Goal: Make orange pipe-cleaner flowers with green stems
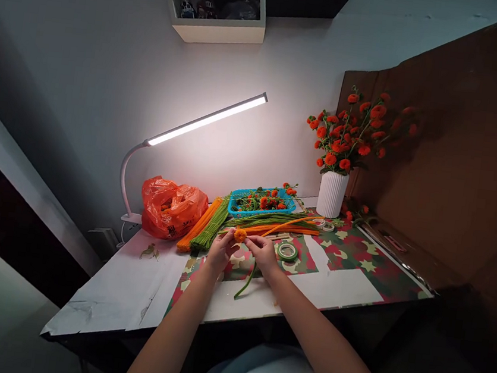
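Between my two hands, above the table's front part, is a small orange flower. My left hand pinches it from the left side. The fingertips of my right hand are closed at its right edge. A green fuzzy stem hangs below my right hand toward the white tabletop. Right of my right hand lies a roll of green tape. Behind my hands lie orange fuzzy stems and green fuzzy stems.
A red plastic bag sits at the left beside a clamped lamp. At the back stand a blue basket of small flowers and a white vase with orange-red flowers. Cardboard rises along the right side.
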The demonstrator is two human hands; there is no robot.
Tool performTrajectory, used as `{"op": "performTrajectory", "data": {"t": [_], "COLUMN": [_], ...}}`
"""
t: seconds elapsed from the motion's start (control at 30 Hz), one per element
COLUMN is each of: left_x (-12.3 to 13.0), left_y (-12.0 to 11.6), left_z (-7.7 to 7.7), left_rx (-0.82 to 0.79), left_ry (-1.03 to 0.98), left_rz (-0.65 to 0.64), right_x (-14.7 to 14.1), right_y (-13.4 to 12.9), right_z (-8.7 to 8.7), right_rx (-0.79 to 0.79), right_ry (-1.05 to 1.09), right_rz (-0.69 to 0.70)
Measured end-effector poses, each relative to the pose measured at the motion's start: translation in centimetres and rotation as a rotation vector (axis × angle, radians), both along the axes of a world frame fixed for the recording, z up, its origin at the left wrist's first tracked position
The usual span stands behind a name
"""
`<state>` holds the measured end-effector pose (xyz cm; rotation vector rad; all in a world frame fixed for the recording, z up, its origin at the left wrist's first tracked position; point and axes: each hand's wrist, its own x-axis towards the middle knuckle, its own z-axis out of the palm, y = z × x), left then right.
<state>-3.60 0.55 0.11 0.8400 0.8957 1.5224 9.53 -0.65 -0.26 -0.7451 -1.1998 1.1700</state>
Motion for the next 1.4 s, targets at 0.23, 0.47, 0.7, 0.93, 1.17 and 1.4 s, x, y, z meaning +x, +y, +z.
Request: {"op": "performTrajectory", "data": {"t": [0.23,0.47,0.7,0.93,1.17,1.4], "left_x": [0.3,0.1,-0.5,0.5,1.1,1.6], "left_y": [-0.7,-1.1,-2.1,-2.5,-1.4,-1.5], "left_z": [0.1,0.7,1.6,0.6,0.0,0.1], "left_rx": [0.031,0.074,0.014,0.040,0.042,0.108], "left_ry": [0.071,0.082,0.127,0.260,0.293,0.331], "left_rz": [-0.163,-0.158,-0.492,-0.719,-0.317,-0.235], "right_x": [1.7,3.3,6.0,7.0,5.7,4.2], "right_y": [-0.5,-1.3,-2.3,-0.9,-0.3,0.4], "right_z": [1.7,5.0,4.0,1.4,0.5,-0.6], "right_rx": [0.296,0.825,1.176,1.067,0.451,0.006], "right_ry": [0.013,-0.391,-0.741,-0.839,-0.375,-0.090], "right_rz": [-0.377,-0.589,-0.548,-0.563,-0.348,0.030]}}
